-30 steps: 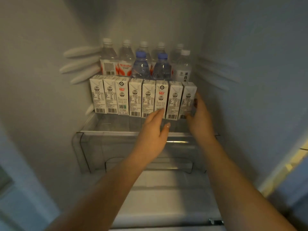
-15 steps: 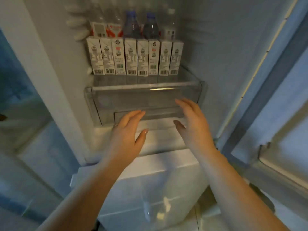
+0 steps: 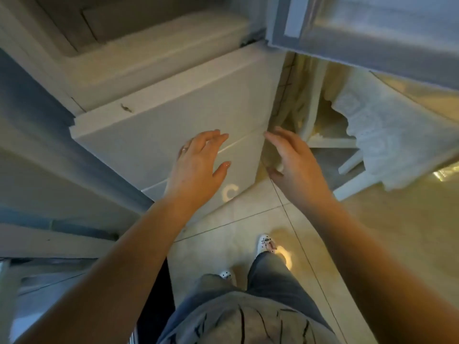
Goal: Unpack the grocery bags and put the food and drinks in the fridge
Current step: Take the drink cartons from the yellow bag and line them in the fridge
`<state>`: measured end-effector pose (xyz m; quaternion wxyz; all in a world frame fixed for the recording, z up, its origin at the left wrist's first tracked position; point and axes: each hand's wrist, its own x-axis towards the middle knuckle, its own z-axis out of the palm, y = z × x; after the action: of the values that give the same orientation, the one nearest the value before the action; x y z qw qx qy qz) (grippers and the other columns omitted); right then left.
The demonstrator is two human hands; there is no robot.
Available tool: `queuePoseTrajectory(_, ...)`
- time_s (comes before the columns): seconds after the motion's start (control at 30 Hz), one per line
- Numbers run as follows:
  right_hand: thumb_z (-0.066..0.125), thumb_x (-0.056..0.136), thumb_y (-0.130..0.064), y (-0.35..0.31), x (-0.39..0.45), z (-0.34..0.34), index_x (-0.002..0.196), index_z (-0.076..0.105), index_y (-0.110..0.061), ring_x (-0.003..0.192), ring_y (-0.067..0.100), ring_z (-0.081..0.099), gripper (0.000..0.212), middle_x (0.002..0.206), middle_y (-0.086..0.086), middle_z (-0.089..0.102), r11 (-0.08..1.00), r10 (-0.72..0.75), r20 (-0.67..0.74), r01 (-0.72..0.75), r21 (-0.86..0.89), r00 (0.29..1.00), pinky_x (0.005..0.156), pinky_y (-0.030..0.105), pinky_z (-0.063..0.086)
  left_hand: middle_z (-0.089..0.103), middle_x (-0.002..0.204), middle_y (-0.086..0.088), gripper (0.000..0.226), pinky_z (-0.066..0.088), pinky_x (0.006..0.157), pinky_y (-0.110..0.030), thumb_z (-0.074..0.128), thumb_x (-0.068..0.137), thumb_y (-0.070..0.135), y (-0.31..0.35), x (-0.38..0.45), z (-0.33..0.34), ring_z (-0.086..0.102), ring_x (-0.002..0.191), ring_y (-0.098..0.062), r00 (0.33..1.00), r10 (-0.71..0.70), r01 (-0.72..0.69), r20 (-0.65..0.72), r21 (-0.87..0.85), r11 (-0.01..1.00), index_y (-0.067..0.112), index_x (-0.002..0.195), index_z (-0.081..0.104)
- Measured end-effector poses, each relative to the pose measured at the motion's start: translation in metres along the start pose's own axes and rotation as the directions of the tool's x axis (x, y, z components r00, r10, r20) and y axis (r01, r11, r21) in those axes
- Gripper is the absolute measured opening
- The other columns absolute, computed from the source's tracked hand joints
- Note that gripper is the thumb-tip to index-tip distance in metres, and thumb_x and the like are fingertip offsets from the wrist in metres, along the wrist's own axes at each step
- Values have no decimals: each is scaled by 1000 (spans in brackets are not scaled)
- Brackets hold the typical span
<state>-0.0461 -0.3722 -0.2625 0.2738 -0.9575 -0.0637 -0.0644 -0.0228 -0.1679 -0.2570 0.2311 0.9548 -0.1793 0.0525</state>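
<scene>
Below the fridge (image 3: 173, 100), at 12 o'clock, left hand (image 3: 198, 162) and right hand (image 3: 295, 162) hang spread, holding nothing; between loads, fetching groceries seems next.

fridge (image 3: 173, 115): interior cut off at top | open door (image 3: 372, 28): blurred

You look down past the lower fridge door (image 3: 173, 125) to the tiled floor (image 3: 248, 224), and nothing here offers readable text: no label, brand, number or sign shows on any face in view. The one letter-like mark is a pale "C" shape (image 3: 229, 192) near the door's lower corner, which looks like a reflection of light and not print. The dark lines on your shirt (image 3: 248, 319) form no legible words.
</scene>
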Motion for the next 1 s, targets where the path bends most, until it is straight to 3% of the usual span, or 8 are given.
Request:
queuePoseTrajectory(0.1,70,79,-10,31,-42,-10,139,40,-17,134,26,34,67,147,8,35,994,89,-24,-90,-63,996,107,36,32,43,140,-5,51,35,104,-42,59,89,28,26,-3,29,42,126,-26,993,68,-70,95,19,997,16,136,44)
queuePoseTrajectory(0.2,70,79,-11,71,-80,-26,139,40,-18,133,27,35,68,146,9,35,976,194,-57,-198,-86,979,104,30,30,44,138,-5,51,36,104,-43,61,87,26,64,2,61,43,126,-25,972,147,-148,183,-5,989,16,135,46)
queuePoseTrajectory(0.37,69,81,-12,149,-148,-72,139,40,-19,134,28,34,65,149,8,31,909,408,-93,-414,-55,908,104,36,34,45,137,-4,53,32,104,-36,62,86,26,157,20,124,41,127,-22,908,281,-277,311,-57,959,16,136,45)
queuePoseTrajectory(0.67,70,79,-12,310,-266,-200,137,42,-17,133,29,35,65,146,11,35,784,597,-172,-615,-84,784,106,37,31,47,135,-7,53,37,104,-37,63,86,27,369,44,245,44,124,-23,827,453,-402,333,-213,890,13,135,46)
queuePoseTrajectory(1.0,69,81,-13,448,-284,-281,139,40,-17,136,26,30,65,147,11,33,731,657,-252,-682,-17,711,110,34,26,48,134,-9,50,36,103,-36,62,87,27,506,120,327,44,125,-23,770,551,-500,323,-232,835,11,133,47)
